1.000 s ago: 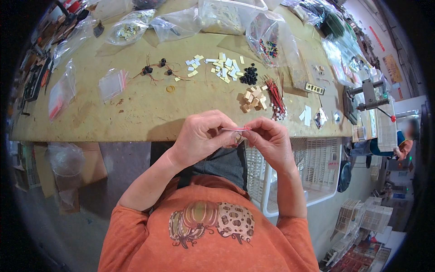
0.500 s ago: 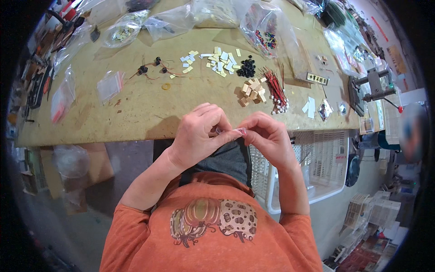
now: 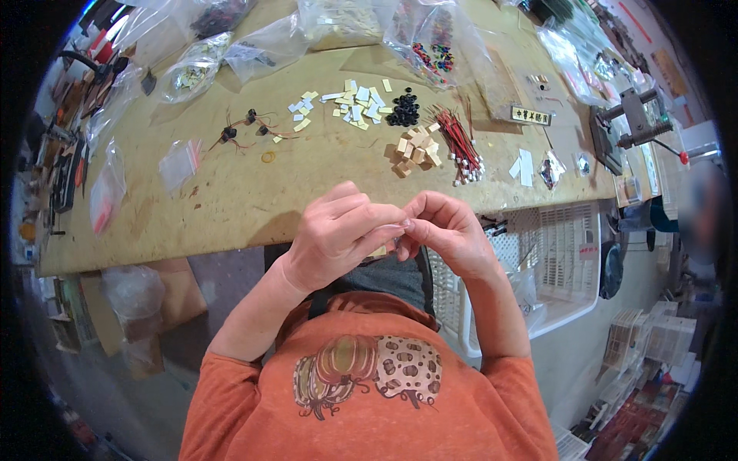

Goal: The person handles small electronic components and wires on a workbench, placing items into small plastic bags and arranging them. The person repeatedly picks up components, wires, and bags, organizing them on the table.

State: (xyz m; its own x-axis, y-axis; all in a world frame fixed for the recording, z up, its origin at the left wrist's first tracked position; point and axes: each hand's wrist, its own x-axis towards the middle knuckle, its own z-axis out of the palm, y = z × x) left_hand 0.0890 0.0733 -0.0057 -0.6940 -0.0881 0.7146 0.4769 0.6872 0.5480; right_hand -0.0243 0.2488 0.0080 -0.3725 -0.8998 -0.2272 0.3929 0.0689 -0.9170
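Note:
My left hand (image 3: pixel 334 234) and my right hand (image 3: pixel 450 234) meet just over the table's near edge, fingertips pinched together. Between them is a small clear zip bag (image 3: pixel 377 252), mostly hidden by the fingers; something pale yellow shows through below them. Beyond the hands lie small wooden blocks (image 3: pixel 417 148) in a heap, beside a bundle of red wires (image 3: pixel 459 146) with white connectors. Black ring-shaped parts (image 3: pixel 403 109) and yellow and white flat pieces (image 3: pixel 358 105) are spread farther back. To the left are round black parts with thin wires (image 3: pixel 229 134).
Small zip bags (image 3: pixel 178 164) lie on the table's left, near a larger clear bag (image 3: pixel 108 188). Big plastic bags (image 3: pixel 342 23) line the back. A hand press (image 3: pixel 634 127) stands at the right. Under the table edge sits a white plastic basket (image 3: pixel 565 253).
The pink-edged strip of the bag, seen between the fingers before, is now mostly covered. My left fingers have closed over it toward the right hand. The view has shifted slightly.

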